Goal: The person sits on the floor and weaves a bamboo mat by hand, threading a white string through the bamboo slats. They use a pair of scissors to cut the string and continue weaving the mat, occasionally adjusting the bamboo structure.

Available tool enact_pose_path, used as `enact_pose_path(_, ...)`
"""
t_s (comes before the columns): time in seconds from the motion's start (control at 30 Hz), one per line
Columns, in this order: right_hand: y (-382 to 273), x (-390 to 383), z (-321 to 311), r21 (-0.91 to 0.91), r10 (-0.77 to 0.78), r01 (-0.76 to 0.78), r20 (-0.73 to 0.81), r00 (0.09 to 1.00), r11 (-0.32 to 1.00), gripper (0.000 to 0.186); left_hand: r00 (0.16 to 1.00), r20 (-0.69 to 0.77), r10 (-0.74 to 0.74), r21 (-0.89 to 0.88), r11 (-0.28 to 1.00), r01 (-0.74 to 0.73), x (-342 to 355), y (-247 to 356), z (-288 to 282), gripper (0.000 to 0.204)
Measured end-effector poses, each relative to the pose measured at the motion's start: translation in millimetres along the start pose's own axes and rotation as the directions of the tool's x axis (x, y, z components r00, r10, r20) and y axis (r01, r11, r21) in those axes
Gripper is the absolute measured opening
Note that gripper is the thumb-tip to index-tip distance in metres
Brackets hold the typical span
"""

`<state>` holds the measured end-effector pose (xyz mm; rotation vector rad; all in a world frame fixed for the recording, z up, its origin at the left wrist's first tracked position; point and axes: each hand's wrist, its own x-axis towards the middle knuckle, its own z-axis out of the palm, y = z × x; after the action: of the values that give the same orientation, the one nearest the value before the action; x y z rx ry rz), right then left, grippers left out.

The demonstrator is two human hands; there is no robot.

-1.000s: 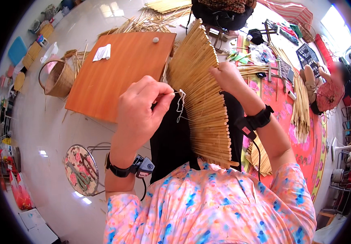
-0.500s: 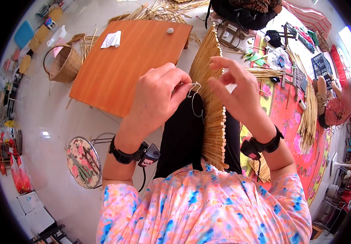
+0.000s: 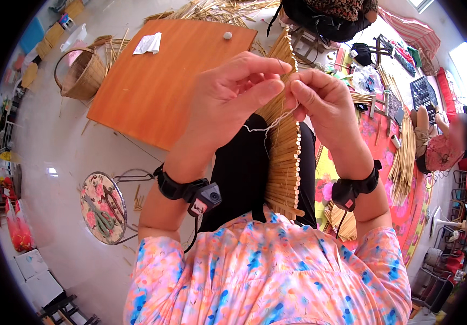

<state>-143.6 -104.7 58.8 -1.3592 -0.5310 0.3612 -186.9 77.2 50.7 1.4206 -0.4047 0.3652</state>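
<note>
A mat of bound straw stalks (image 3: 286,162) stands edge-on over my lap, its cut ends facing right. My left hand (image 3: 228,100) pinches a thin white string (image 3: 268,125) close to the mat's upper part. My right hand (image 3: 322,103) grips the same string and the mat's edge from the right. The two hands nearly touch above the mat. Both wrists wear black bands, and the left one carries a small camera (image 3: 205,197). The string's far end is hidden between my fingers.
A low orange wooden table (image 3: 157,86) stands ahead on the left with a white cloth (image 3: 148,43) and a small pebble. Beside it sits a woven basket (image 3: 82,76). A round floral stool (image 3: 102,208) is lower left. Loose straw bundles (image 3: 404,157) and another person are on the right.
The mat has turned from flat-facing to edge-on. Both hands have risen and come together at its upper edge, and the string is now pulled taut between them.
</note>
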Motion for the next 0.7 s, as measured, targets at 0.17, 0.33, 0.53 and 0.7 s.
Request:
enact_pose_path(0.17,-7.1,-2.9,-2.8,-0.139,-0.039,0.038,-0.003,0.999,0.990,0.015,0.994,0.032,0.105,-0.083,0.991,-0.102,1.6,-17.9,7.8,0.010)
enact_pose_path(0.33,16.8,0.4,-27.6,-0.618,-0.035,-0.208,-0.357,0.933,0.759,0.019,0.999,-0.032,-0.026,-0.318,0.948,0.015,4.3,-23.9,-22.8,0.011)
enact_pose_path(0.53,64.6,8.5,-62.2,-0.654,0.155,-0.426,-0.431,0.889,0.625,0.045,0.992,-0.117,-0.053,-0.403,0.915,0.001,5.4,-24.0,-119.8,0.017)
enact_pose_path(0.7,85.5,19.6,-65.9,-0.740,0.210,-0.458,-0.410,0.888,0.493,0.058,0.958,-0.281,0.057,-0.244,0.961,-0.128,3.4,8.9,-188.0,0.020)
